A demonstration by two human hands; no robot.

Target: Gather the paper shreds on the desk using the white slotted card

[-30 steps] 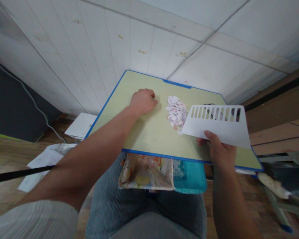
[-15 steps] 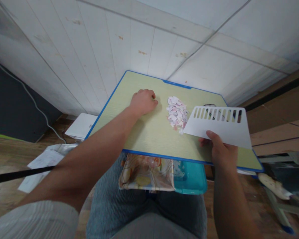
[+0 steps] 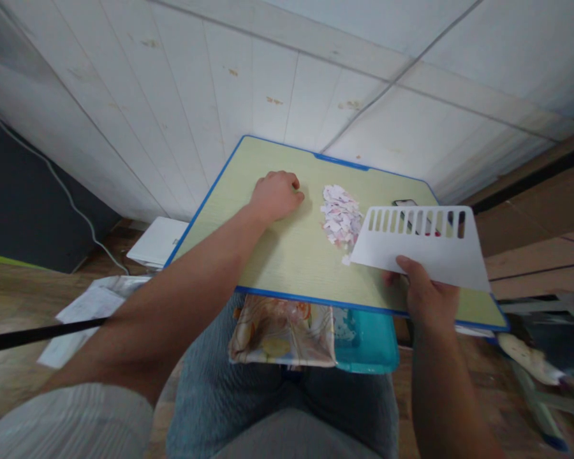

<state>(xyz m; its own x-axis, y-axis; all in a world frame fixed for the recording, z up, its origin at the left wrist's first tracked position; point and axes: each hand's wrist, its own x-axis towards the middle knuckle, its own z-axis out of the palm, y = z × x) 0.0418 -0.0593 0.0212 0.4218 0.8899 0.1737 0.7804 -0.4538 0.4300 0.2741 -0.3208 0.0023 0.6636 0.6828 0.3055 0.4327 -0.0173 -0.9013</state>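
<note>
In the head view, a heap of small torn paper pieces, white with some pink, lies on the pale yellow tabletop. My right hand pinches a flat white sheet with a row of slots, thumb on top and fingers underneath. The sheet is held tilted, its left corner beside the heap's near right edge, close to a stray scrap. Left of the heap, my left hand rests on the tabletop with curled fingers. Its palm is hidden, so I cannot make out whether anything is inside.
Partly behind the slotted sheet lies a phone-like object. Below the table's near edge, a patterned cloth-lined tray and a turquoise plastic container sit over my lap. A white panelled wall stands behind the table. Papers lie at left.
The slotted sheet has tilted slightly in my right hand, its right end a little lower and farther right. My left hand and the paper heap look about the same.
</note>
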